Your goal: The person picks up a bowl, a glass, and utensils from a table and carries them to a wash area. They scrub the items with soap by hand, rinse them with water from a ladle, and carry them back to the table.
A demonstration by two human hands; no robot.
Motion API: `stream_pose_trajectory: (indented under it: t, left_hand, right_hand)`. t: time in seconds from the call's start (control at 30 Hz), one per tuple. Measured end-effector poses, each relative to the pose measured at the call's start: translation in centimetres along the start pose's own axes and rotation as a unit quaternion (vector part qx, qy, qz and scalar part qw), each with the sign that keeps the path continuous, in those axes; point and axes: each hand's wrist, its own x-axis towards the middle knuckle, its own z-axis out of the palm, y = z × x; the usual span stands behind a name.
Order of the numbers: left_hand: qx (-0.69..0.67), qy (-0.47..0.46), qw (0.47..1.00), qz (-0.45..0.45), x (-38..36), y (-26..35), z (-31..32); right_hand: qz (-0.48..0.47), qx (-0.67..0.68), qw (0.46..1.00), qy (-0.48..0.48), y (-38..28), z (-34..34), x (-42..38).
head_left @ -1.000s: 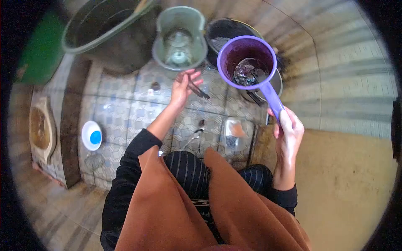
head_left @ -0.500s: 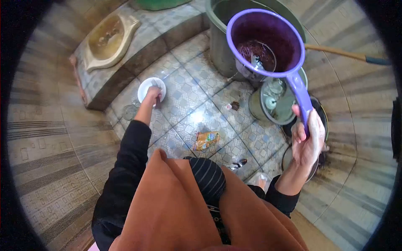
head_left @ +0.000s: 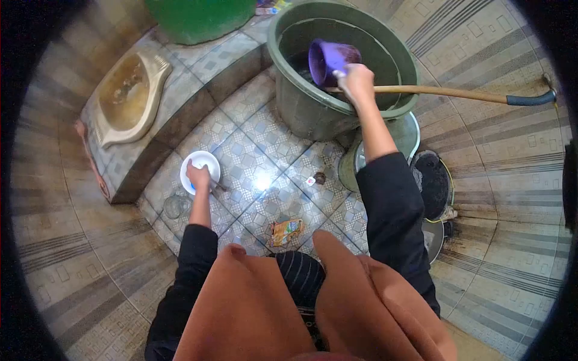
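My right hand (head_left: 356, 83) is closed round the handle of a purple dipper (head_left: 338, 59). The dipper is tilted on its side, mouth to the left, inside the top of a big grey-green tub (head_left: 310, 114). On the tiled floor at the left, my left hand (head_left: 198, 175) is over a white bowl (head_left: 215, 163), fingers closed. A fork handle (head_left: 220, 188) sticks out beside that hand; its tines are hidden now. A clear glass (head_left: 173, 207) is on the floor just left of the bowl.
A wooden-handled tool (head_left: 445, 91) lies across the tub's rim. Below the tub are a smaller bucket (head_left: 348, 168) and a dark basin (head_left: 430, 186). An orange packet (head_left: 287, 232) lies on the floor. A squat toilet (head_left: 150, 99) and green bucket (head_left: 201, 21) occupy the raised ledge.
My right hand has swung the dipper away from me and down into the tub, tipping it sideways. My left hand stays at the bowl; the fork's tines no longer show. The view has shifted.
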Motion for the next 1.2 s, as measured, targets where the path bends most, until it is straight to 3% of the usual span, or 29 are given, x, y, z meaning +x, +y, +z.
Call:
stream_pose_trajectory:
  t: [0.07, 0.1, 0.13, 0.17, 0.27, 0.3, 0.33, 0.37, 0.4, 0.47, 0.5, 0.57, 0.67, 0.73, 0.77, 0.83, 0.87, 0.93, 0.97, 1.0, 1.03, 1.07, 1.13, 1.17, 1.2]
  left_hand:
    - [-0.022, 0.048, 0.984, 0.171, -2.2, 0.7, 1.1]
    - [-0.020, 0.044, 0.984, 0.172, -3.5, 1.4, 1.7]
    - [-0.043, 0.000, 0.970, 0.239, -5.1, 2.2, 2.2]
    - [-0.068, -0.044, 0.949, 0.306, -6.4, 3.1, 2.7]
    - [-0.099, -0.109, 0.930, 0.337, -8.8, 4.7, 5.5]
    - [-0.101, -0.116, 0.927, 0.342, -9.8, 5.7, 5.9]
    - [-0.127, -0.202, 0.916, 0.324, -10.6, 6.7, 6.4]
    - [-0.148, -0.290, 0.896, 0.301, -11.5, 7.5, 6.8]
    - [-0.143, -0.302, 0.893, 0.303, -12.5, 8.1, 7.3]
    - [-0.101, -0.365, 0.818, 0.432, -14.5, 9.5, 8.7]
    - [-0.074, -0.402, 0.804, 0.433, -15.9, 10.3, 8.9]
    - [-0.040, -0.460, 0.776, 0.430, -18.7, 11.1, 10.0]
    - [-0.028, -0.521, 0.702, 0.485, -23.1, 10.1, 12.6]
    - [0.019, -0.518, 0.640, 0.567, -26.2, 8.2, 14.3]
    - [0.019, -0.528, 0.628, 0.571, -27.9, 7.1, 15.0]
    - [0.145, -0.651, 0.565, 0.486, -31.3, 4.5, 16.0]
    - [0.146, -0.659, 0.553, 0.488, -32.3, 2.3, 17.1]
    - [0.223, -0.572, 0.460, 0.641, -34.1, -1.8, 18.6]
    - [0.218, -0.575, 0.454, 0.645, -35.1, -3.0, 18.6]
    - [0.258, -0.555, 0.485, 0.624, -36.4, -3.2, 16.9]
    - [0.298, -0.532, 0.516, 0.601, -37.3, -3.6, 15.7]
    - [0.295, -0.535, 0.513, 0.603, -37.9, -4.2, 15.3]
    - [0.269, -0.426, 0.604, 0.618, -39.0, -5.5, 14.4]
    - [0.269, -0.429, 0.602, 0.618, -39.4, -6.6, 14.0]
    - [0.245, -0.400, 0.657, 0.590, -39.5, -8.3, 14.1]
  right_hand:
    - [-0.003, -0.090, 0.992, -0.084, -0.5, 1.5, 1.1]
    - [0.011, -0.102, 0.987, -0.123, -0.7, 2.0, 1.4]
    - [-0.045, -0.121, 0.976, -0.176, -0.4, 2.5, 1.8]
    - [-0.029, -0.074, 0.976, -0.201, -0.1, 2.9, 2.0]
    - [-0.063, -0.040, 0.985, -0.154, 0.0, 0.4, 0.8]
    - [0.032, 0.094, 0.985, -0.139, 0.2, -0.6, 0.3]
    - [0.125, 0.227, 0.958, -0.118, 0.4, -1.6, -0.1]
    - [0.167, 0.375, 0.907, -0.097, 0.9, -2.8, -0.5]
    - [0.164, 0.461, 0.869, -0.067, 1.5, -3.9, -1.2]
    - [0.149, 0.582, 0.800, -0.010, 2.2, -7.5, -3.2]
    - [0.141, 0.618, 0.773, 0.015, 2.2, -9.8, -4.6]
    - [0.111, 0.638, 0.761, 0.041, 2.6, -14.4, -7.9]
    - [0.141, 0.643, 0.750, 0.066, 3.3, -20.9, -13.4]
    - [0.124, 0.662, 0.735, 0.077, 4.3, -23.9, -17.6]
    - [0.113, 0.679, 0.722, 0.070, 4.8, -25.1, -19.6]
    - [0.132, 0.668, 0.724, 0.112, 4.3, -27.3, -24.3]
    - [0.145, 0.663, 0.725, 0.115, 4.7, -28.1, -26.3]
    - [0.181, 0.640, 0.738, 0.116, 5.8, -28.9, -30.6]
    - [0.203, 0.621, 0.748, 0.112, 6.8, -28.5, -32.9]
    - [0.245, 0.584, 0.767, 0.102, 7.0, -28.7, -35.2]
    - [0.268, 0.582, 0.754, 0.143, 7.8, -28.4, -37.0]
    - [0.309, 0.541, 0.763, 0.169, 7.8, -28.5, -38.9]
    - [0.355, 0.535, 0.749, 0.164, 8.1, -28.6, -42.8]
    - [0.372, 0.509, 0.754, 0.184, 8.0, -28.5, -44.1]
    - [0.383, 0.504, 0.750, 0.191, 7.8, -28.3, -45.5]
